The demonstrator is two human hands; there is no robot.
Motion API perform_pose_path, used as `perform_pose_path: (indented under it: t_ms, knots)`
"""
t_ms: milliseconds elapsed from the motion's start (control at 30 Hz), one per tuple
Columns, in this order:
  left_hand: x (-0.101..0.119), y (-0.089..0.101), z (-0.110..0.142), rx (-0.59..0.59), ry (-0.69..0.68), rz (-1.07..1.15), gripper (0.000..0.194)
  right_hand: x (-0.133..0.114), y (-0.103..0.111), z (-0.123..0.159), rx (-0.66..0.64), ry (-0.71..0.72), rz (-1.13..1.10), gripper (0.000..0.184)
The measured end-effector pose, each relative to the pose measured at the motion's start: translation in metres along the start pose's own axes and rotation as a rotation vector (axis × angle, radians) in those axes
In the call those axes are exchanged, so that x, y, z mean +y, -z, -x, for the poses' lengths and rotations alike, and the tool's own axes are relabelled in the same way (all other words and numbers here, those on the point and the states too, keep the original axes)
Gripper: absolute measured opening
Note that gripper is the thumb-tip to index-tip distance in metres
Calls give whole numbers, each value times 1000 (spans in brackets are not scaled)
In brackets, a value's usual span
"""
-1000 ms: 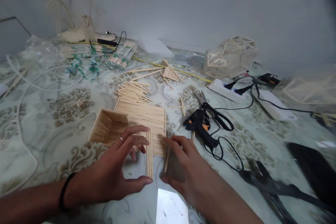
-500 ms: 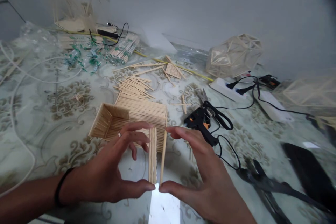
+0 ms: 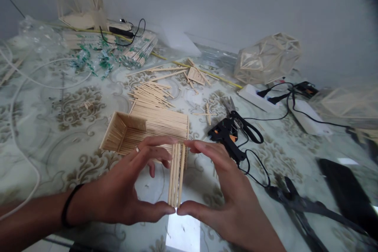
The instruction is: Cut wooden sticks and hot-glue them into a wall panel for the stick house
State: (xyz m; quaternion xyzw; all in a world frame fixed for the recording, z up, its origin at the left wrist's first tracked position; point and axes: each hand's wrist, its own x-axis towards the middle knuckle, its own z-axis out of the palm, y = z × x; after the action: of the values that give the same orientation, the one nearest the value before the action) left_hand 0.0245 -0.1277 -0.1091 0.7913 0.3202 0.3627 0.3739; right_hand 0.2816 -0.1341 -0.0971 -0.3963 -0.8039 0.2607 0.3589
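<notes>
Between thumb and fingers, my left hand (image 3: 141,181) grips a narrow strip of wooden sticks (image 3: 175,175) joined side by side, held upright. My right hand (image 3: 220,189) pinches a single wooden stick (image 3: 181,177) by its two ends, thumb below and fingertips above. This stick lies along the right side of the strip, apparently touching it. Behind my hands sits a flat panel of sticks (image 3: 159,122) on the table, and at its left is an open-topped stick box (image 3: 115,132). My fingers hide part of the panel.
Loose sticks (image 3: 152,93) lie behind the panel. To the right are a black glue gun (image 3: 226,138), scissors (image 3: 245,126), pliers (image 3: 298,201), a dark phone (image 3: 348,189) and a white power strip (image 3: 258,97). Packaged sticks (image 3: 138,49) and a stick-frame model (image 3: 268,59) stand farther back.
My right hand has brought the single stick leftward against the strip, closing the gap between them. My left hand still holds the strip, shifted slightly right.
</notes>
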Motion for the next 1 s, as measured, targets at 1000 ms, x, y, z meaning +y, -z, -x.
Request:
perform_pose_path:
  t_ms: [1000]
  knots:
    - [3,0,-1,-16,-15,93,73,-1,-4,3,11,-68,-161,94]
